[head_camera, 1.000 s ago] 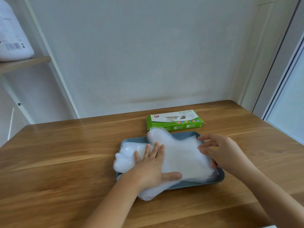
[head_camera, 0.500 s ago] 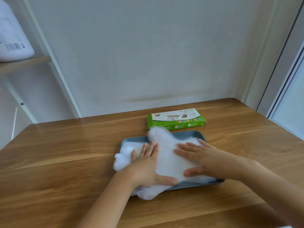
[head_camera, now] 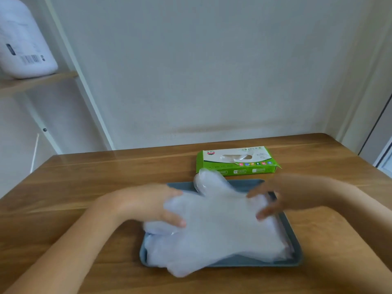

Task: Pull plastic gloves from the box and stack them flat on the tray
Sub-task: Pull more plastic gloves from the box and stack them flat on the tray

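Observation:
A stack of translucent white plastic gloves [head_camera: 222, 228] lies on the grey-blue tray [head_camera: 254, 263], with its finger ends hanging over the tray's left and front rims. My left hand [head_camera: 146, 204] grips the stack's left end, thumb on top and fingers hidden beneath the plastic. My right hand [head_camera: 284, 196] is blurred at the stack's right edge, its fingers spread and touching the plastic. The green and white glove box [head_camera: 235, 161] lies flat just behind the tray, with a bit of plastic showing in its top opening.
The tray sits on a wooden table [head_camera: 84, 183] against a pale wall. A white container [head_camera: 23, 45] stands on a wooden shelf [head_camera: 40, 80] at the upper left. A window frame [head_camera: 381, 145] borders the right side.
Both hands have left the middle of the stack, where they pressed flat. My left hand has moved to its left end and taken hold. My right hand has slid to its right edge.

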{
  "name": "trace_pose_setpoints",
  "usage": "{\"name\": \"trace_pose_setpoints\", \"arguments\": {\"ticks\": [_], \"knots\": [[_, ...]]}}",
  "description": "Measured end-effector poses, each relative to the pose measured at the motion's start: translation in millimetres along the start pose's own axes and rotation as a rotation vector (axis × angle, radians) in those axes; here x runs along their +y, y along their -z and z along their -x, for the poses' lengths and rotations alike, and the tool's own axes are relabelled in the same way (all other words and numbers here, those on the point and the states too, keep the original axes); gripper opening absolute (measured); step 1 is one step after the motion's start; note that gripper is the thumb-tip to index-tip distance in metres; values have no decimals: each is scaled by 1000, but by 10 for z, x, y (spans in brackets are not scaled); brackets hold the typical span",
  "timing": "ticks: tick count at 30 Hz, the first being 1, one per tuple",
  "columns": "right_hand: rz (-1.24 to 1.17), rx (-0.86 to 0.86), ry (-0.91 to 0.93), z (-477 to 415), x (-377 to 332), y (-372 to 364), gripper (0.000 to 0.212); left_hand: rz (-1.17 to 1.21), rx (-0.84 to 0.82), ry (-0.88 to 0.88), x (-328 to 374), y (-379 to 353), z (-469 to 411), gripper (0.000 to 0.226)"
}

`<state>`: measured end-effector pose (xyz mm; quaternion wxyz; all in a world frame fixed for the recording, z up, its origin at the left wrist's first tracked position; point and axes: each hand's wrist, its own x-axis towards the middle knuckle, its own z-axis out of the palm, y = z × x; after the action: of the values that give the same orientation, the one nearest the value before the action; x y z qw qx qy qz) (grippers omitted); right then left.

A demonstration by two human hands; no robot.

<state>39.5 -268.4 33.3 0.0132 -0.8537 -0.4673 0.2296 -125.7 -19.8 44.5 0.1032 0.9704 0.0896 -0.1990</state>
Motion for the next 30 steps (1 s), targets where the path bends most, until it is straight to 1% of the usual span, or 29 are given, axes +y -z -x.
{"name": "trace_pose_setpoints", "arguments": {"ticks": [2,3,4,6,9,11,13,16,18,21,22,24,26,29,30], "knots": [[-145,252,7,-205,91,137,23,151,123,-40,-5,175,-94,68],[-209,393,-3,-311,157,185,11,229,179,-63,-5,237,-169,58],[-236,502,-5,-432,226,233,8,288,226,-84,-6,293,-286,49],[-219,589,-22,-664,310,270,14,360,277,-116,-27,345,-553,39],[-168,605,4,-999,364,220,20,435,289,-128,-100,335,-986,41],[-211,602,21,-1167,356,147,21,480,296,-111,-176,285,-1244,42],[-255,586,-23,-1266,333,71,23,535,296,-106,-251,205,-1429,44],[-212,624,-65,-1361,338,30,26,577,271,-132,-351,80,-1591,55],[-213,630,-58,-1386,335,34,29,619,269,-136,-391,30,-1629,64],[-214,641,-49,-1400,331,52,29,706,246,-172,-427,-23,-1647,73],[-212,637,-39,-1413,328,60,27,725,236,-189,-448,-42,-1656,72],[-174,624,-13,-1414,334,65,20,759,233,-218,-450,-92,-1656,63],[-155,629,24,-1424,334,44,14,748,229,-242,-474,-124,-1673,56],[-250,616,49,-1399,345,35,10,725,210,-237,-471,-113,-1666,56],[-304,599,49,-1393,363,39,12,725,199,-229,-464,-103,-1665,56]]}}
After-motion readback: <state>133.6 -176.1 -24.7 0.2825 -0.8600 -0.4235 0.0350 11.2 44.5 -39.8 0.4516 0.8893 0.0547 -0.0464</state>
